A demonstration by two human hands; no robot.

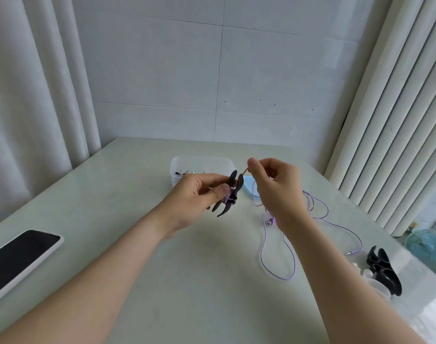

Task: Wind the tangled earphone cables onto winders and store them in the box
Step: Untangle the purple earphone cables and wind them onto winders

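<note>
Currently left hand (199,192) grips winder (230,193), right hand (274,184) pinches cable (277,256) (mostly loose on table (162,281)); slack could snag, loosening the wraps.

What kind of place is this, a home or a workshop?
Most likely a room in a home, not a workshop. A plain table stands against a tiled wall, long pale curtains hang on both sides, and a small blue fan sits low at the right.
</note>
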